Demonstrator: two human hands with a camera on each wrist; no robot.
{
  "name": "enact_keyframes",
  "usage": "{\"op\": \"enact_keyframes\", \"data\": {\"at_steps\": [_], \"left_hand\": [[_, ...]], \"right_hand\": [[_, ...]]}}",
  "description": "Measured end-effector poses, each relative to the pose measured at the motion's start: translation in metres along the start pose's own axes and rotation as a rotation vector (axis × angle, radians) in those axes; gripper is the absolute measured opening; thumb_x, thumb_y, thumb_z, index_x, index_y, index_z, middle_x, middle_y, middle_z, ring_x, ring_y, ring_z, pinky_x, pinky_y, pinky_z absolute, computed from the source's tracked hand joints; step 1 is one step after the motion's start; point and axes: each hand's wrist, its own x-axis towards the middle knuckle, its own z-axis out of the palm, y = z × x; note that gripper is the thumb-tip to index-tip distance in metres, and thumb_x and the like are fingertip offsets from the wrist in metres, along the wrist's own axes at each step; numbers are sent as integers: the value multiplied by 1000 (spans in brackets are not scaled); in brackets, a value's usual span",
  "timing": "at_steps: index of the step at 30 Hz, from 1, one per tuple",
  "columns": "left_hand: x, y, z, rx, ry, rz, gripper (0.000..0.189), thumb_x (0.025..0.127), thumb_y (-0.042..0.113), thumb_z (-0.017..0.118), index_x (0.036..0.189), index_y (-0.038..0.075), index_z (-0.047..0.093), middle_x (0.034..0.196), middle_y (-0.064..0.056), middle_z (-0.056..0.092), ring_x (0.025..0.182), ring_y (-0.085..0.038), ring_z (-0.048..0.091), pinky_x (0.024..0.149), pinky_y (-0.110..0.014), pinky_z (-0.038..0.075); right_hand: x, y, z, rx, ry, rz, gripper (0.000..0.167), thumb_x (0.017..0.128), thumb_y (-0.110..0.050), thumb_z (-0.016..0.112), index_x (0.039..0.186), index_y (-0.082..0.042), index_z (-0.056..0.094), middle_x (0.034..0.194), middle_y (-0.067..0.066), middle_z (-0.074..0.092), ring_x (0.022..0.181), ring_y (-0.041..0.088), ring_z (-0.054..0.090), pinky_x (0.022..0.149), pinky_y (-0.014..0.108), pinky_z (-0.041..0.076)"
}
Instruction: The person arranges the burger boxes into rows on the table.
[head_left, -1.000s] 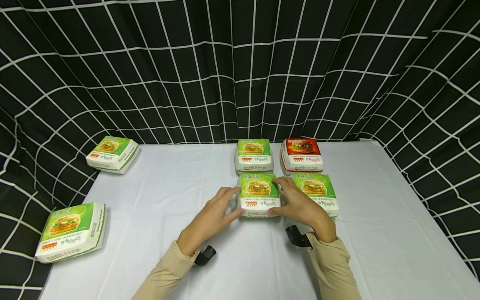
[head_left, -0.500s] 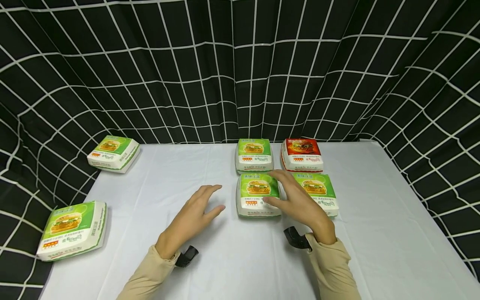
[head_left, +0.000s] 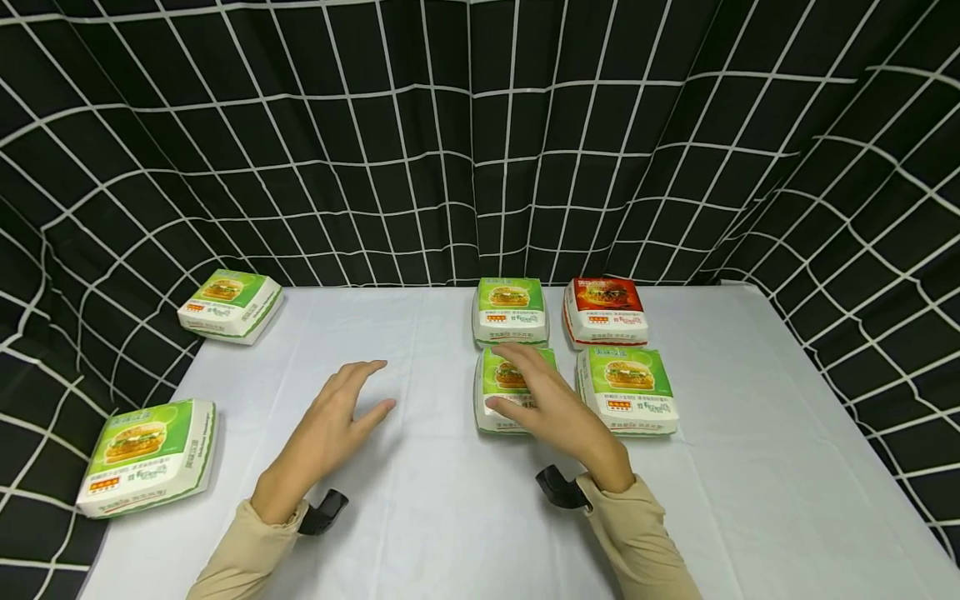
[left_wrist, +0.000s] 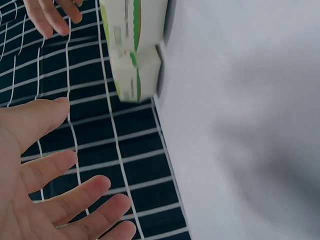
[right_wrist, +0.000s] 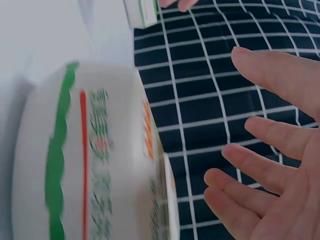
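My left hand hovers over the white cloth left of the middle boxes, fingers spread and holding nothing. In the left wrist view its thumb and fingers are apart, with no box between them. My right hand is above the front middle green burger box, hiding its right part. The right wrist view shows that box's white side apart from the relaxed fingers. Behind it sits another green burger box. To the right are a red burger box and a green burger box.
Two more green burger boxes stand at the table's left edge, one at the back and one nearer. The white tablecloth runs back to a black grid-patterned curtain, which also encloses both sides.
Both hands have let go of the front middle green burger box. The left hand has moved well to the left, the right hand slightly left above the box. The box has stayed put.
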Motion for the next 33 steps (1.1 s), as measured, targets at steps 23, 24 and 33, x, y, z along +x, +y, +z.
{"op": "enact_keyframes", "data": {"at_steps": [23, 24, 33], "left_hand": [[-38, -59, -50, 138, 173, -110, 48, 94, 21, 68, 135, 0, 53, 132, -27, 53, 115, -48, 48, 92, -63, 38], [-39, -63, -53, 147, 183, -113, 48, 94, 20, 68, 134, 0, 54, 131, -28, 53, 113, -49, 48, 91, -63, 38], [-52, -96, -76, 224, 229, -157, 44, 92, 7, 67, 132, -5, 54, 128, -33, 50, 112, -52, 45, 90, -64, 35]], "right_hand": [[36, -33, 60, 2, -109, -75, 67, 95, -35, 66, 151, -10, 39, 157, 8, 38, 146, 23, 36, 121, 40, 31], [38, -34, 63, 4, -114, -80, 67, 95, -35, 66, 151, -10, 39, 157, 8, 37, 146, 22, 36, 120, 40, 32], [53, -42, 82, 26, -143, -116, 67, 97, -37, 64, 152, -9, 38, 157, 8, 37, 147, 21, 35, 120, 37, 32]]}}
